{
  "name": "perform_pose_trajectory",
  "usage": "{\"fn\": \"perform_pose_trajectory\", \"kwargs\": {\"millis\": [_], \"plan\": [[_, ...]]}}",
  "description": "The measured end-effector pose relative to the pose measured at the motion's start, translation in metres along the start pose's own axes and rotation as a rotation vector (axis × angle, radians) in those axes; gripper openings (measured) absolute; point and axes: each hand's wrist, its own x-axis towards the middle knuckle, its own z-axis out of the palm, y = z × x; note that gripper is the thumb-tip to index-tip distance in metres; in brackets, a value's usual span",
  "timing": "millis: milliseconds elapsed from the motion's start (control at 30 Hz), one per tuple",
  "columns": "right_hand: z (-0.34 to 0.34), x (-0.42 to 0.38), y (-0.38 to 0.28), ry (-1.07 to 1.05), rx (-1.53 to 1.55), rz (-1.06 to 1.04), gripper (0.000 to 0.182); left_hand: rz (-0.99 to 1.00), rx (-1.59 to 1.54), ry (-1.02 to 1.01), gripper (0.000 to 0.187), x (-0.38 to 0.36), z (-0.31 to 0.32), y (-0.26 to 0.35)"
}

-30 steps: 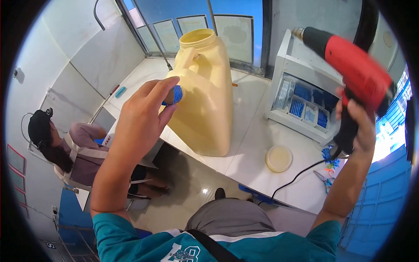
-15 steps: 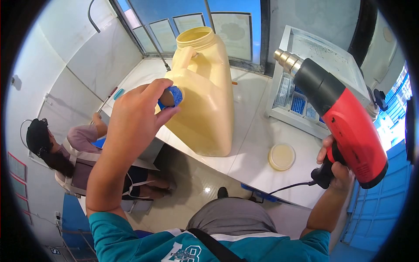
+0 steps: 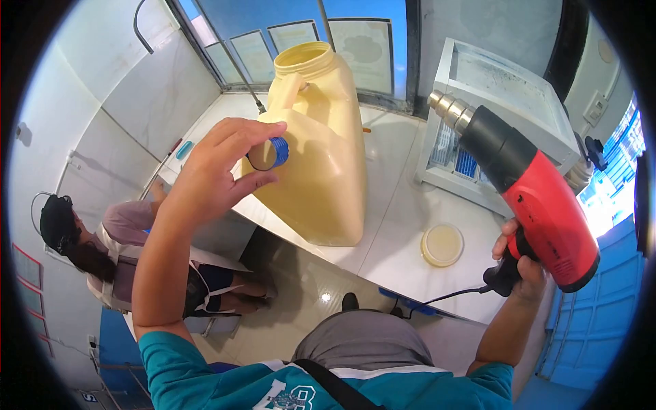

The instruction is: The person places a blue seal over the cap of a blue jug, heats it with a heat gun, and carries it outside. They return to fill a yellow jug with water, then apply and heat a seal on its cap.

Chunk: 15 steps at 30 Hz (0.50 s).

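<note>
My left hand (image 3: 225,160) curls around a small round cap (image 3: 263,156) with a tan face and a blue ribbed band. The index finger arches over its top and the thumb lies along its lower edge. Behind it stands a cream plastic jug (image 3: 324,171), upright on the counter, its wide mouth open at the top. The cap overlaps the jug's near side in this view. My right hand (image 3: 523,263) grips a red and black heat gun (image 3: 529,191) by its handle. Its metal nozzle points up and left, over the right side of the counter.
A shallow round tub (image 3: 441,244) sits on the white counter (image 3: 389,205). To the right stands a white case (image 3: 506,89) with blue-and-white packs inside. The gun's black cord (image 3: 451,296) crosses the counter's front edge. At the left, another person (image 3: 123,253) works by a sink tap (image 3: 142,31).
The left fingers have shifted on the cap, and the thumb has drawn back a little. The cap's face has turned slightly. The heat gun has moved slightly left and down.
</note>
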Motion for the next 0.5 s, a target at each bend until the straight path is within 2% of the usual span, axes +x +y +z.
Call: {"fn": "perform_pose_trajectory", "kwargs": {"millis": [67,200,300,433,467,500], "plan": [[0.001,0.001,0.002,-0.023,0.020,0.005,0.076,0.137,-0.039,0.017,0.059,0.000,0.005,-0.013],[-0.007,-0.009,0.029,-0.155,-0.032,-0.055,0.076,0.179,-0.023,0.019,0.061,0.000,0.005,-0.023],[0.006,-0.011,0.032,-0.303,0.111,0.042,0.081,0.231,-0.008,-0.014,0.062,0.002,0.001,-0.027],[0.038,-0.013,0.042,-0.267,0.371,0.220,0.088,0.244,-0.015,-0.018,0.060,0.004,0.002,-0.029],[0.039,-0.010,0.046,-0.300,0.306,0.207,0.064,0.249,-0.014,-0.016,0.061,0.004,0.002,-0.029],[0.042,-0.006,0.043,-0.317,0.273,0.200,0.055,0.250,-0.014,-0.016,0.061,0.005,0.001,-0.029]]}}
